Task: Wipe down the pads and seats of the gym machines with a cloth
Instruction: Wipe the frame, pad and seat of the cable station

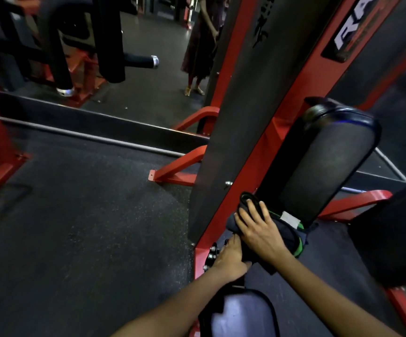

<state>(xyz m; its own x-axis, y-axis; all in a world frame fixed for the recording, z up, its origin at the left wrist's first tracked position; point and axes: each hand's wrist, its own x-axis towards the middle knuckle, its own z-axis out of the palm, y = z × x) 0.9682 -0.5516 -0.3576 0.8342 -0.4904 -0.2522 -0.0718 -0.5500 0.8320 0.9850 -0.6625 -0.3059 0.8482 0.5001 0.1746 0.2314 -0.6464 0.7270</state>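
Head view. Right hand (260, 229) at about 5 o'clock from frame centre: fingers spread and nearly straight, palm down, pressing a dark folded cloth with green trim and a white label (292, 235) against the lower end of a tall black vinyl back pad (328, 161). The fingers lie flat over the cloth rather than curling round it.

Left hand (230, 260) just beside the right, at its 7 o'clock. It grips the near lower edge of the cloth; the thumb lies along the fabric, and the fingers go under it and out of sight.

The cloth sits at the pad's bottom edge, bunched between the two hands; its white label touches the pad.

The pad leans up toward 1 o'clock, mounted on a red painted steel upright (265, 132) with a dark grey panel (236, 93) alongside it.

A black padded seat with a glossy sheen (243, 317) sits at 6 o'clock, below both forearms.

Dark speckled rubber floor (87, 227) fills 7 to 9 o'clock. A black foam roller handle with a chrome end cap (141, 61) sits at 11 o'clock. A person in a dark long skirt (199, 49) stands at 12 o'clock, in the background.
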